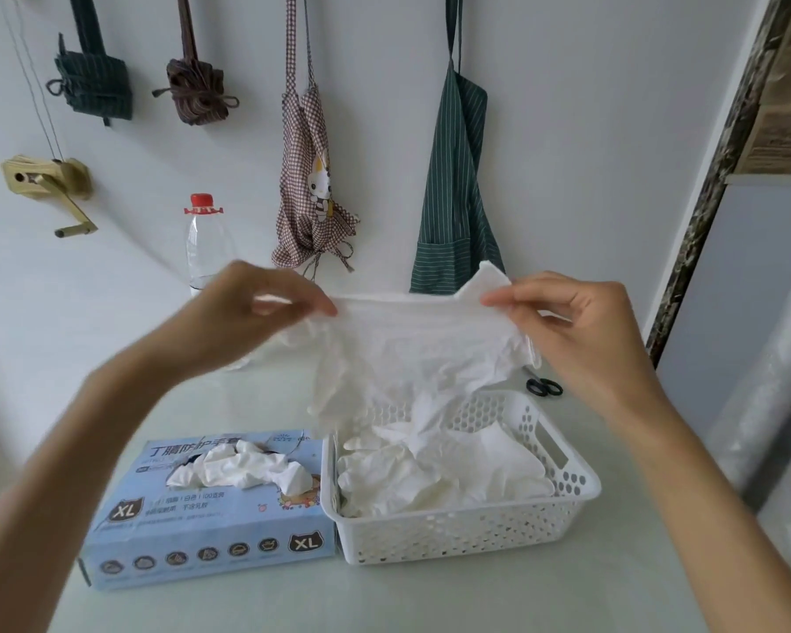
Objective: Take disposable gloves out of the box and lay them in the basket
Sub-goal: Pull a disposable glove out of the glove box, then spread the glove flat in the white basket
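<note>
Two hands are up in the air above the basket (562, 454), both forearms reaching in from the bottom corners and angling toward each other. The left hand (252, 308) pinches one end of a white glove (412, 344) between thumb and fingertips, and the right hand (562, 322) pinches the other end the same way, other fingers loosely curled. So the glove is stretched out flat between them, its lower part drooping down toward the basket's far side without clearly touching it.

One white perforated basket sits on the desk (430, 600), and it's already got a heap of gloves (430, 472) inside; they're too crumpled together to count. One blue glove box (202, 518) marked XL sits just left of the basket, touching it or nearly so, with more white gloves bunched out of its top opening.

Behind the basket: one clear bottle (204, 249) with a red cap off to the left, one pair of black scissors (544, 386) just past the right far corner, and four aprons on the wall, two of them bundled up.
</note>
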